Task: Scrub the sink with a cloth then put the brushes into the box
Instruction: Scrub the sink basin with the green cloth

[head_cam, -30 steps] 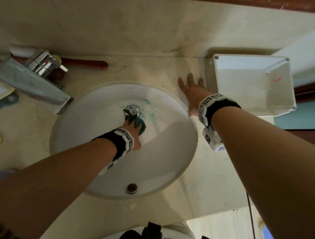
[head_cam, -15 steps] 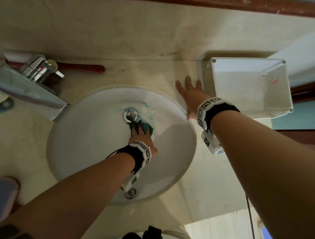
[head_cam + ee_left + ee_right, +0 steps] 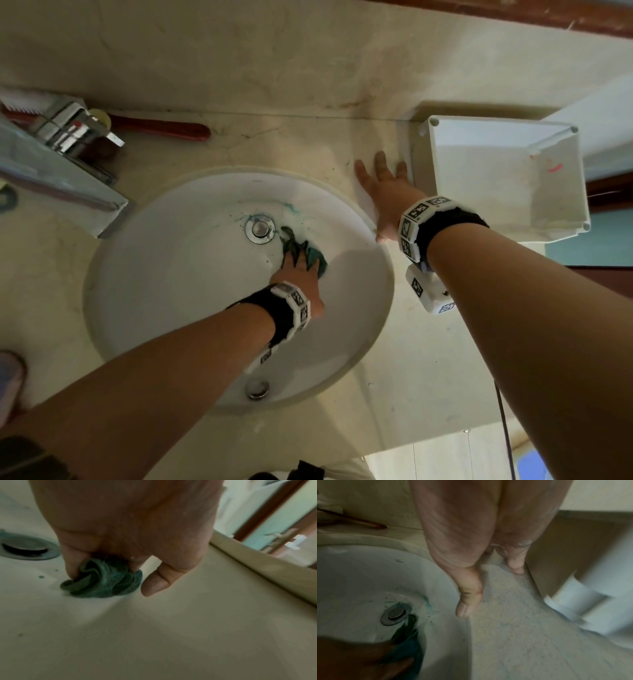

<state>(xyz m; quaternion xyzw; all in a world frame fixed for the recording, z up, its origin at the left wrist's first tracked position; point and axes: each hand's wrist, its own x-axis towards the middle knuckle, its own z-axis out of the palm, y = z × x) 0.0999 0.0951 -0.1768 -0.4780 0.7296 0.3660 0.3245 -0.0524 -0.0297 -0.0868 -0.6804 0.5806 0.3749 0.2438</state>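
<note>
Head view: one round white sink [image 3: 164, 274] is set into the beige stone tabletop [image 3: 428, 383], with one metal drain [image 3: 260, 228] at its middle and teal smears around it. One teal cloth [image 3: 313, 257], bunched and wet-looking, lies in the basin just right of the drain, under the left hand [image 3: 301, 270], whose grip is curled down over it. The right hand [image 3: 385, 195] lies flat on the tabletop between the sink's rim and one white box [image 3: 500, 178], fingers spread, grasping nothing. The box stands open at the right, against the wall. One red-handled brush [image 3: 161, 127] with white bristles lies along the wall behind one chrome tap [image 3: 65, 137]; I can count no second brush with certainty.

Left wrist view: the fingers [image 3: 72, 561] bend over the cloth [image 3: 104, 578], pressing its crumpled folds onto the basin, while the thumb [image 3: 154, 582] points down beside it, apart from the fabric. The drain [image 3: 25, 547] sits just to the left.

Right wrist view: the open right hand [image 3: 471, 534] rests on the speckled tabletop [image 3: 513, 628], little finger near the box wall [image 3: 573, 547]. The cloth [image 3: 409, 646] shows dark teal below the drain [image 3: 395, 614], and the brush handle [image 3: 359, 522] lies by the wall.
</note>
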